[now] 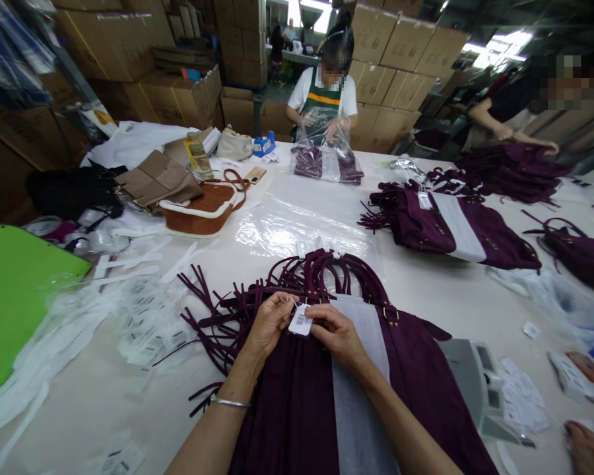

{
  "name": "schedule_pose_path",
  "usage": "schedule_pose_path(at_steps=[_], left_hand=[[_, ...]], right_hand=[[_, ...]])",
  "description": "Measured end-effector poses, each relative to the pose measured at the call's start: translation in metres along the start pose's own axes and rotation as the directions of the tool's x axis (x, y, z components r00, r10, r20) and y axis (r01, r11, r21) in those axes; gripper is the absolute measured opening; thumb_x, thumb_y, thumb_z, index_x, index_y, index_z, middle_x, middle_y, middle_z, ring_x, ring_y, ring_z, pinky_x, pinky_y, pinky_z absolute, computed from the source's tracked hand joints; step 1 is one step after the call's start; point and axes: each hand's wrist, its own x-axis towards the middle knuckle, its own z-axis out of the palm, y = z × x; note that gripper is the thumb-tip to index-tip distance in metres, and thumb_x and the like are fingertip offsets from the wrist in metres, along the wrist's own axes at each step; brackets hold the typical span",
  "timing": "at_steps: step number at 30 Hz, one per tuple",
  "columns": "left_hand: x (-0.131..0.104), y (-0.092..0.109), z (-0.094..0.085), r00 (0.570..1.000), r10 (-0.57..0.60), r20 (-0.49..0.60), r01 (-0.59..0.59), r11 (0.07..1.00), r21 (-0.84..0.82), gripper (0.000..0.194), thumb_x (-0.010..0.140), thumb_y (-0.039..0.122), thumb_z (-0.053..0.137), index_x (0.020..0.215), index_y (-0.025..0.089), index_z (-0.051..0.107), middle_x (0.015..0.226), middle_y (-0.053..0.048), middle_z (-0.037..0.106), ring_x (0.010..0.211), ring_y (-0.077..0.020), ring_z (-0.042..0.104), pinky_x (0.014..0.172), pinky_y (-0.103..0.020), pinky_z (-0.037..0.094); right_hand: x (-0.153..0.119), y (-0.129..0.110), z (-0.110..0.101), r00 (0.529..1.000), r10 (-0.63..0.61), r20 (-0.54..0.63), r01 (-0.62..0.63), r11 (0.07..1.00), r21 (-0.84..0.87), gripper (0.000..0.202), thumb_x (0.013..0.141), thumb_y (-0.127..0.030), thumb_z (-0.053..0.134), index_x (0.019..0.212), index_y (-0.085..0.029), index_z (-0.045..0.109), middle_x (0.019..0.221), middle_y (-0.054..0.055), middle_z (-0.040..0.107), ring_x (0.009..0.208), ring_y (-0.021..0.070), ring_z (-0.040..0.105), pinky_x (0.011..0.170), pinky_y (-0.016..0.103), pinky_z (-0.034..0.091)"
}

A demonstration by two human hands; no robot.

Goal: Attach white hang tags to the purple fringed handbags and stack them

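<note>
At the left edge of the white table (440, 290) lies a bright green flat panel (20, 297), with loose black-and-white barcode labels (146, 316) to its right. Toward the far left corner, a clear jar (198, 157) with yellowish contents stands behind a brown suede bag with white trim (198, 211). Toward the near edge lies a large dark-purple fringed bag with looped handles (297, 389), a pale grey strip (354, 422) across it. Over it, the left hand (270, 323) has thumb and fingers pinched at the upper end of a white rectangular barcode tag (301, 322); the right hand (337, 330) grips the tag's right side. At the far edge, a co-worker holds a clear plastic bag (317, 135) containing folded purple goods with a pale band. Farther right, another purple fringed bag (418, 221) lies wrapped in a white strip (459, 227).
</note>
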Motion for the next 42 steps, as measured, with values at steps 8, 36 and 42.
schedule_pose_path(at_steps=[8,36,42], left_hand=[[-0.002,0.003,0.004,0.999,0.005,-0.039,-0.003,0.997,0.072,0.038,0.069,0.038,0.078,0.097,0.016,0.065,0.064,0.008,0.044,0.046,-0.0012,0.026,0.041,-0.018,0.016],[-0.03,0.001,0.026,0.924,0.379,0.057,-0.235,0.443,0.865,0.014,0.087,0.033,0.061,0.093,0.023,0.067,0.108,-0.004,0.068,0.099,-0.0188,0.065,0.091,-0.033,0.053],[-0.043,0.004,0.021,0.776,0.628,0.061,-0.382,0.39,0.838,0.012,0.091,0.024,0.057,0.091,0.021,0.068,0.131,-0.007,0.059,0.11,-0.018,0.061,0.101,-0.037,0.049]], right_hand=[[0.018,-0.018,0.0,0.995,-0.096,0.037,0.102,0.963,-0.251,0.016,0.081,-0.035,0.072,0.075,-0.021,0.069,0.079,0.001,0.067,0.078,0.0152,0.061,0.076,0.028,0.048],[0.0,-0.002,0.026,0.919,0.076,-0.386,-0.117,0.99,-0.083,0.023,0.086,-0.042,0.064,0.092,-0.02,0.068,0.088,0.003,0.067,0.08,0.017,0.062,0.075,0.03,0.05],[-0.007,0.002,0.02,0.944,0.053,-0.327,-0.07,0.997,-0.042,0.035,0.084,-0.041,0.064,0.114,-0.022,0.065,0.106,0.006,0.067,0.082,0.018,0.065,0.074,0.033,0.054]])
